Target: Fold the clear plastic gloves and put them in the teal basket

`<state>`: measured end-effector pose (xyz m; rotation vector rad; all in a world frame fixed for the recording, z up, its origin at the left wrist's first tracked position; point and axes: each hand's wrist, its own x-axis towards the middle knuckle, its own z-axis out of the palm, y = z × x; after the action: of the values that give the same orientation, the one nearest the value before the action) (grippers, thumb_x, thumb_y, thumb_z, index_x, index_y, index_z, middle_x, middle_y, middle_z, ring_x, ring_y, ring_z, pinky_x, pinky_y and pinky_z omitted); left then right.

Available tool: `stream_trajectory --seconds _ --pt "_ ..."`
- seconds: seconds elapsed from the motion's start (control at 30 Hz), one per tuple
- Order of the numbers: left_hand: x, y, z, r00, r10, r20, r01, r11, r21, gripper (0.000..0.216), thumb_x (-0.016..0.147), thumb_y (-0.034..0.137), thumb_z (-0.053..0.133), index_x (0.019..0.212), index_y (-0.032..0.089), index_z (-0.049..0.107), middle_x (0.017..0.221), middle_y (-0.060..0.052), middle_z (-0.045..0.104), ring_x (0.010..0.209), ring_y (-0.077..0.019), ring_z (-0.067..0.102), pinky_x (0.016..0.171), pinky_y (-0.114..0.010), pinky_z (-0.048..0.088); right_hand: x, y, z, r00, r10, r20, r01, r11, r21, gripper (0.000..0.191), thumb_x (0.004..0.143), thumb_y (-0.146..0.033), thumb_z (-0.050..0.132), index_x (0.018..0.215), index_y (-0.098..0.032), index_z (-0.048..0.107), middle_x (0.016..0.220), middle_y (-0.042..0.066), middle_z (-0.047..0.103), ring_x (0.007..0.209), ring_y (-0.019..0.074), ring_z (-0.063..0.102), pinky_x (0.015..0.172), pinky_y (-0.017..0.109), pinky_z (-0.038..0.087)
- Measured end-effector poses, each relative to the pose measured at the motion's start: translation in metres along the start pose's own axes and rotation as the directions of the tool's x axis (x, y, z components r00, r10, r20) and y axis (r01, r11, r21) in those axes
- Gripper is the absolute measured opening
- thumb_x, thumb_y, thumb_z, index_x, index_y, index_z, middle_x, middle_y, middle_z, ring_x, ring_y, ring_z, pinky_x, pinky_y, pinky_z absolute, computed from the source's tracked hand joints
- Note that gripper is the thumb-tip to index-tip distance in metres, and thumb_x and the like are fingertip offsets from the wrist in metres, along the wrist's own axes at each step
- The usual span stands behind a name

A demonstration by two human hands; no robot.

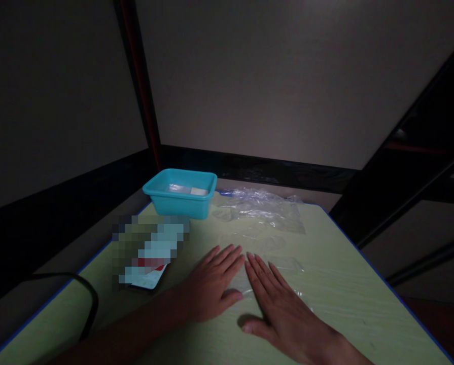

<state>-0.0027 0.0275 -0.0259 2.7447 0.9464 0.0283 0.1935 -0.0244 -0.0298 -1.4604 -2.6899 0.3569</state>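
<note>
My left hand (217, 286) lies palm down with its fingers stretched out, at the middle of the table. Beside it, my right hand (282, 309) is also flat, its fingertips close to those of the left. Under and around both hands is a thin clear plastic bag (291, 263), partly covered by them. Farther back lie more clear plastic bags (257, 210), crumpled and shiny, some overlapping. Neither hand grips anything.
A turquoise plastic basin (181, 205) with pale items inside stands at the back left. Before it lies a phone (148, 276), partly pixelated. A black cable (92, 299) crosses the left side of the pale green table (371, 294), which has blue edges. Walls rise behind.
</note>
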Motion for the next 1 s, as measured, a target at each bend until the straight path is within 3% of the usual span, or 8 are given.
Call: stream_trajectory --seconds 0.23,0.47,0.63,0.7,0.77,0.87,1.0 --pt "0.001 0.002 -0.002 0.999 -0.025 0.026 0.025 1.0 -0.01 0.063 0.088 0.038 0.044 0.142 0.014 0.021 0.15 -0.01 0.013 0.139 -0.0224 0.01 0.112 -0.045 0.014 -0.002 0.002 -0.008 0.995 0.051 0.086 -0.052 0.999 0.009 0.094 0.079 -0.071 0.032 0.14 -0.003 0.012 0.145 0.021 0.007 0.135 0.0328 0.005 0.109 0.052 0.017" --pt "-0.001 0.005 0.001 1.0 0.009 -0.004 -0.009 1.0 -0.011 0.063 0.088 0.038 0.045 0.142 0.016 0.021 0.151 -0.009 0.013 0.139 -0.0229 0.01 0.112 -0.045 0.014 -0.008 0.01 -0.005 0.999 -0.043 0.027 0.04 0.996 0.079 0.09 0.079 -0.065 0.044 0.142 -0.008 0.012 0.145 0.02 0.008 0.135 0.0342 0.007 0.107 0.054 0.022" --pt "-0.005 0.018 0.003 1.0 -0.015 0.0 0.015 1.0 -0.003 0.063 0.087 0.036 0.047 0.142 0.016 0.022 0.151 -0.009 0.014 0.138 -0.0245 0.012 0.112 -0.047 0.015 -0.019 0.006 -0.028 0.989 -0.026 0.147 -0.003 0.981 0.196 0.087 0.08 -0.061 0.047 0.142 -0.01 0.013 0.147 0.019 0.007 0.136 0.0318 0.007 0.109 0.05 0.019" --pt "-0.008 0.024 0.003 1.0 -0.01 -0.012 0.01 1.0 -0.002 0.062 0.087 0.038 0.046 0.141 0.016 0.025 0.15 -0.01 0.015 0.138 -0.0263 0.013 0.111 -0.049 0.016 -0.02 0.004 -0.039 0.983 -0.004 0.186 -0.041 0.97 0.24 0.084 0.082 -0.06 0.045 0.142 -0.009 0.017 0.147 0.019 0.015 0.135 0.031 0.015 0.109 0.049 0.021" --pt "-0.01 0.028 0.003 0.999 0.003 -0.033 -0.003 1.0 -0.005 0.061 0.087 0.041 0.045 0.139 0.015 0.029 0.149 -0.012 0.02 0.137 -0.0285 0.018 0.11 -0.051 0.018 -0.017 0.006 -0.045 0.992 0.01 0.125 -0.043 0.963 0.265 0.073 0.087 -0.056 0.04 0.141 -0.01 0.026 0.144 0.018 0.029 0.133 0.0292 0.028 0.108 0.049 0.025" --pt "-0.007 0.028 0.002 0.995 -0.014 -0.1 0.012 1.0 -0.018 0.059 0.086 0.043 0.046 0.135 0.011 0.036 0.145 -0.015 0.032 0.133 -0.0302 0.029 0.108 -0.053 0.022 -0.006 0.023 -0.042 0.982 0.113 -0.149 -0.074 0.967 0.243 0.055 0.091 -0.052 0.035 0.133 -0.019 0.044 0.136 0.012 0.046 0.127 0.0273 0.04 0.106 0.052 0.027" --pt "0.0 0.017 0.001 0.975 -0.025 -0.22 0.021 1.0 -0.019 0.047 0.088 0.034 0.046 0.129 0.01 0.044 0.139 -0.015 0.042 0.128 -0.0271 0.037 0.107 -0.049 0.027 0.011 0.055 -0.025 0.912 0.281 -0.298 -0.228 0.953 0.199 0.053 0.091 -0.053 0.031 0.124 -0.02 0.054 0.137 0.013 0.045 0.129 0.0298 0.035 0.106 0.059 0.017"
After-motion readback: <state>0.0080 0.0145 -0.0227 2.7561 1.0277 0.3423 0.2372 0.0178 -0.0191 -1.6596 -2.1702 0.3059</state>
